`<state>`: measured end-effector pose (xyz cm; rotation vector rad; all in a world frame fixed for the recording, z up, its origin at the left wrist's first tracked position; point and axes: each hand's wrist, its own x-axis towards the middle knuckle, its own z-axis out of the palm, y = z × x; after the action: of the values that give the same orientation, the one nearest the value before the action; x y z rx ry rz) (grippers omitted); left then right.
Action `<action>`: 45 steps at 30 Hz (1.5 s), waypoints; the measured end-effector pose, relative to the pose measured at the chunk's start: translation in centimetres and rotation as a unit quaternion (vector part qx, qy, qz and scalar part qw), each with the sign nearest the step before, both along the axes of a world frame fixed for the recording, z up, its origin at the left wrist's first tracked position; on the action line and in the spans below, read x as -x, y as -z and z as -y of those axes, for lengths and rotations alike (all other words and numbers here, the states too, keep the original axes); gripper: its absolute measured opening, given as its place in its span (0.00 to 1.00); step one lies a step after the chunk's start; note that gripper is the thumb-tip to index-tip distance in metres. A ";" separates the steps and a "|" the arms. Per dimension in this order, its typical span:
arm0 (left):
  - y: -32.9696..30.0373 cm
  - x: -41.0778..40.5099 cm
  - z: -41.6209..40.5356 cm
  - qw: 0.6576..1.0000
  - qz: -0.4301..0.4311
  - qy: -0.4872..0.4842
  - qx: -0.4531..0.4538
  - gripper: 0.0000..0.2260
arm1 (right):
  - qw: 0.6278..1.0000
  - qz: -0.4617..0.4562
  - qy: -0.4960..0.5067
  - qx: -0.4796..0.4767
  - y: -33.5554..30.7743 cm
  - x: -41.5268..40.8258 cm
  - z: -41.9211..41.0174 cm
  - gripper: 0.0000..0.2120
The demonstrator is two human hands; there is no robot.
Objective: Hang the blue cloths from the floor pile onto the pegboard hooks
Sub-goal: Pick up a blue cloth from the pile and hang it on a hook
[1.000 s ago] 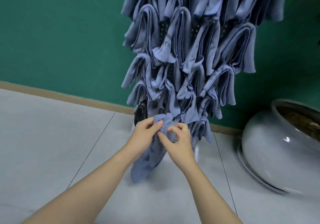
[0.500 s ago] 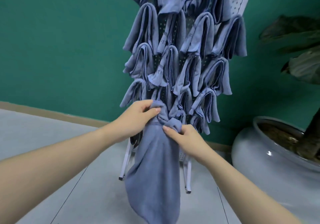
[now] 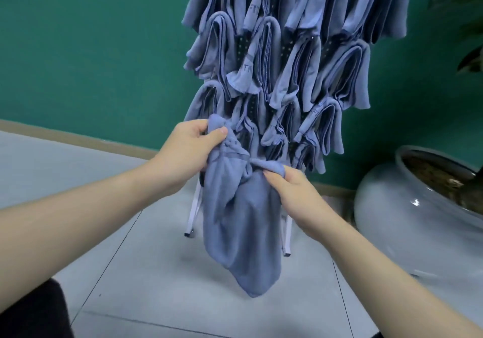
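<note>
A blue cloth (image 3: 243, 228) hangs down in front of the pegboard's lower rows, held by both hands. My left hand (image 3: 187, 152) pinches its upper left corner between thumb and fingers. My right hand (image 3: 290, 191) grips a bunched fold at its upper right. The pegboard (image 3: 245, 42) shows only as dark dotted strips between several folded blue cloths (image 3: 292, 71) hung in rows on its hooks. Its white legs (image 3: 193, 209) stand on the floor behind the held cloth. The floor pile is not in view.
A large pale glazed plant pot (image 3: 407, 207) with soil sits on the floor at the right, close to the stand. Dark leaves (image 3: 467, 60) hang above it. A green wall with a tan skirting strip runs behind. Grey floor tiles (image 3: 91, 180) lie to the left.
The view has dropped and drawn nearer. Both hands still hold the cloth; they have spread apart, the right hand lower, and the cloth's top is stretched between them.
</note>
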<state>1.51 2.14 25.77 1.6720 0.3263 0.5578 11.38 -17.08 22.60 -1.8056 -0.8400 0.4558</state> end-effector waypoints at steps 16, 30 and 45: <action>5.8 -1.6 -0.1 0.954 -0.234 0.180 -0.044 0.18 | 0.966 -0.153 0.147 -0.147 0.2 -2.3 -4.0 0.32; 6.0 -2.5 1.4 0.977 -0.114 0.126 0.129 0.09 | 0.930 -0.363 -0.022 -0.059 3.4 -3.3 -3.7 0.20; 6.5 0.1 -2.5 0.970 -0.220 0.092 0.042 0.20 | 0.898 -0.430 -0.095 -0.016 7.7 -2.5 -2.2 0.25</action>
<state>1.45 4.62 19.25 1.7121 0.5006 0.0266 13.86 -14.83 14.92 -1.2756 -0.3813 1.2429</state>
